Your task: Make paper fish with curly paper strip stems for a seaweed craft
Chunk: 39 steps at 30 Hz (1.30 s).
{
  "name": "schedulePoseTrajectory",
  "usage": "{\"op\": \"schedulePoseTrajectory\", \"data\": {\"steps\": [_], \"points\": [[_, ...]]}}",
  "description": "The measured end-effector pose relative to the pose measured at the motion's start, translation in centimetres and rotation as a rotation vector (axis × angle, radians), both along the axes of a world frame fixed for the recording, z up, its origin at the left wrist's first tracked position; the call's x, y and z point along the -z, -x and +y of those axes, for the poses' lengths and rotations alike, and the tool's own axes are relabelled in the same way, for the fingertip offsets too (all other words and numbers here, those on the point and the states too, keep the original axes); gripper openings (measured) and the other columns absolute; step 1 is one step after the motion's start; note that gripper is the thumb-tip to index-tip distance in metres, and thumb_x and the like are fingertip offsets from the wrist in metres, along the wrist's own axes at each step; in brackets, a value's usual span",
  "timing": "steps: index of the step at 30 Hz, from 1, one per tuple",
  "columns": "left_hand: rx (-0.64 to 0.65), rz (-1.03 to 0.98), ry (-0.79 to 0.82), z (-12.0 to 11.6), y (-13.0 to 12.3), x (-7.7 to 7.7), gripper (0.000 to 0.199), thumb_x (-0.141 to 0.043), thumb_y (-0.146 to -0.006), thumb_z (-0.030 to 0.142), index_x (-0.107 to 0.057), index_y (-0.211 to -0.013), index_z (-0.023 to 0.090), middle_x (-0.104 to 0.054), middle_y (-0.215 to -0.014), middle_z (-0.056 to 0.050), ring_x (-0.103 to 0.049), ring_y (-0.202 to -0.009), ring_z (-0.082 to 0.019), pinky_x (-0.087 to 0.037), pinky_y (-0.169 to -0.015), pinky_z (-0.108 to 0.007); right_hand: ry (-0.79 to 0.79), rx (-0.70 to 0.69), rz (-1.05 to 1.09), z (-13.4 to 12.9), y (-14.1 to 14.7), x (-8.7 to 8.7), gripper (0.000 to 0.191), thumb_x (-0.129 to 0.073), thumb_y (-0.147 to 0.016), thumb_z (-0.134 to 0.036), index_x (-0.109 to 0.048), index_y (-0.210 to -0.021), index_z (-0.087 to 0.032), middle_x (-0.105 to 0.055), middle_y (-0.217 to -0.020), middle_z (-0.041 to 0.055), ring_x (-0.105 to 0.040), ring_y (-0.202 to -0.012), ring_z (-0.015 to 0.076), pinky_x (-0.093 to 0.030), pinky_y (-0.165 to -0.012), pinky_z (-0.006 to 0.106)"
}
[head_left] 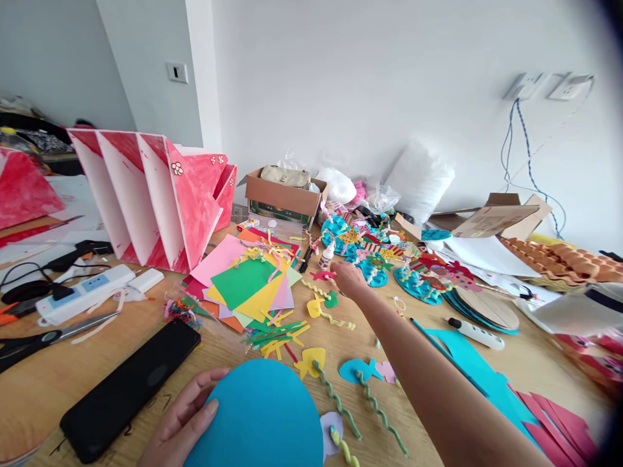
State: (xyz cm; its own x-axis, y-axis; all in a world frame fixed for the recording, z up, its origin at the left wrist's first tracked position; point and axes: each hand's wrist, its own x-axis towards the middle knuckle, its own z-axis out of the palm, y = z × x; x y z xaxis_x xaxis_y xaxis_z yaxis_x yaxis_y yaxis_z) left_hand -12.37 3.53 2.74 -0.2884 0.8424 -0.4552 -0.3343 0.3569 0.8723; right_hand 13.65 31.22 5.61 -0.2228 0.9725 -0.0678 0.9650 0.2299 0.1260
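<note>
My left hand (187,415) grips the edge of a round blue paper disc (257,415), thumb on top, at the bottom of the view. Stretched far forward, my right hand (349,279) is low over the table, its fingers mostly hidden behind its back. Just beyond it stands a small white bottle (326,255), apart from or barely touching the fingers; I cannot tell which. By the fingertips lies a red paper cutout (322,275). Nearer me are a yellow paper fish (311,362) and a blue paper fish (357,370), each with a twisted green tail strip.
Coloured paper sheets (243,282) and a black phone (131,389) lie left, with scissors (53,336) and a power strip (87,295). Decorated blue discs (418,285) crowd the back right. A white marker-like tool (477,333), egg trays (564,259) and a cardboard box (287,194) stand around.
</note>
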Motion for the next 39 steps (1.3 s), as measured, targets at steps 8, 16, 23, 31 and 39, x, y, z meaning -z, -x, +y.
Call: {"op": "schedulePoseTrajectory", "data": {"steps": [8,16,23,31,39], "points": [[-0.079,0.076,-0.036,-0.1,1.4,-2.1,0.056,-0.074,-0.055,0.047,-0.059,-0.105,0.025,-0.066,-0.099,-0.004,-0.062,-0.081,-0.026,-0.052,-0.058,-0.027,-0.052,-0.06,0.169,-10.6,-2.9,-5.7,0.017,-0.046,-0.085,-0.022,-0.06,-0.093,-0.02,-0.063,-0.098,0.0055,-0.057,-0.089,0.0164,-0.04,-0.073,0.025],[-0.141,0.106,-0.205,-1.0,1.2,-2.9,0.047,-0.073,-0.06,0.041,-0.059,-0.102,0.025,-0.065,-0.096,0.001,-0.058,-0.074,-0.017,-0.048,-0.055,-0.02,0.238,-0.075,0.357,-26.8,-5.4,-3.5,0.017,-0.046,-0.08,-0.017,-0.063,-0.082,-0.021,-0.066,-0.087,0.0039,-0.06,-0.081,0.0174,-0.042,-0.069,0.026],[-0.105,0.105,-0.262,-2.1,-0.2,-4.1,0.052,-0.073,-0.057,0.039,-0.059,-0.105,0.024,-0.066,-0.093,0.001,-0.06,-0.073,-0.017,-0.047,-0.057,-0.02,0.155,-0.037,0.425,-30.4,-3.6,1.2,0.026,-0.046,-0.08,-0.012,-0.06,-0.1,-0.021,-0.062,-0.106,0.0071,-0.056,-0.099,0.0203,-0.042,-0.084,0.032],[-0.108,0.131,-0.211,-2.9,0.6,-3.9,0.054,-0.074,-0.056,0.043,-0.059,-0.104,0.024,-0.066,-0.096,-0.002,-0.061,-0.074,-0.019,-0.049,-0.056,-0.022,0.169,0.063,0.326,-30.7,-2.1,2.6,0.028,-0.045,-0.079,-0.01,-0.062,-0.097,-0.023,-0.064,-0.103,0.0058,-0.056,-0.099,0.0229,-0.041,-0.084,0.034],[-0.103,0.129,-0.201,-2.5,0.1,-3.7,0.051,-0.075,-0.056,0.04,-0.061,-0.101,0.023,-0.067,-0.094,-0.003,-0.062,-0.077,-0.022,-0.049,-0.058,-0.024,0.177,0.054,0.331,-30.4,-1.9,3.0,0.029,-0.04,-0.083,-0.009,-0.062,-0.096,-0.022,-0.066,-0.099,0.0057,-0.058,-0.096,0.022,-0.042,-0.081,0.033]]}}
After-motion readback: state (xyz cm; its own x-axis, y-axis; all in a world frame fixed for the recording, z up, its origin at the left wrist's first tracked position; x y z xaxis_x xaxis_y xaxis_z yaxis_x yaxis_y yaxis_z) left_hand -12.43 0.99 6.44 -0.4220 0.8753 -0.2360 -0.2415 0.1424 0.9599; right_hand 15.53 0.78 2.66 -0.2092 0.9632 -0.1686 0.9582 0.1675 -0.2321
